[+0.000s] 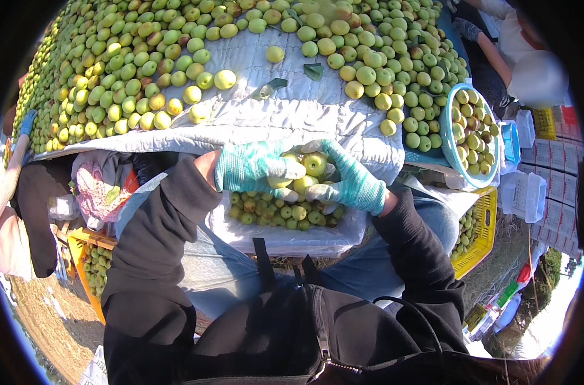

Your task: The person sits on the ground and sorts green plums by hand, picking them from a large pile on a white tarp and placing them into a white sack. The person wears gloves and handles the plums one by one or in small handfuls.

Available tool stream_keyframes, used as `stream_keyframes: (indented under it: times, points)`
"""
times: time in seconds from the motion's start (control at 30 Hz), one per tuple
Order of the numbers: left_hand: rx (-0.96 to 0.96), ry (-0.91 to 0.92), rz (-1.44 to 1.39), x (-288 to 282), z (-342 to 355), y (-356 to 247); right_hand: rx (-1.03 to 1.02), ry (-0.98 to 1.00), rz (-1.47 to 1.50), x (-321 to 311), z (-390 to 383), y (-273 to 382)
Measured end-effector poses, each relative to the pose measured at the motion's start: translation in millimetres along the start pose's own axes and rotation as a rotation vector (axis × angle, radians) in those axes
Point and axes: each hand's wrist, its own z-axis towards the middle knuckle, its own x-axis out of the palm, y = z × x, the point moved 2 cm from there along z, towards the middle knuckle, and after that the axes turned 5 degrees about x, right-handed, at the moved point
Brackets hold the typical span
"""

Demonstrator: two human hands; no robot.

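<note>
Both hands wear teal gloves with pale fingertips and meet over a lined crate. My left hand curls its fingers and thumb round green jujubes from the left. From the right, my right hand closes on the same small cluster of green jujubes; a few show between the hands, the rest are hidden by fingers. Just below, between my knees, the crate with a clear plastic liner holds many green, partly brownish jujubes.
A large heap of jujubes lies on a pale quilted cloth ahead. A blue round basket of fruit stands at the right, above a yellow crate. An orange crate is at the left. Co-workers' gloved hands show at both sides.
</note>
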Motion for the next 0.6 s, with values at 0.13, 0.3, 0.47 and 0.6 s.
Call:
stream_keyframes:
  times: [0.13,0.3,0.47,0.6]
  points:
    - [-0.573,-0.079,-0.482,4.4,-0.4,-5.7,0.354,0.020,0.029,10.6,-1.5,-17.4]
    - [-0.465,-0.234,-0.338,-12.9,11.3,-31.3,-0.043,-0.432,-0.355,-34.1,20.7,3.6]
    - [-0.262,-0.732,-0.404,-39.2,-14.6,-92.4,-0.188,-0.935,-0.447,-176.4,138.0,40.1]
    - [-0.038,-1.416,-0.392,-15.8,-128.7,-99.1,0.307,-0.686,-0.990,-226.6,217.0,33.1]
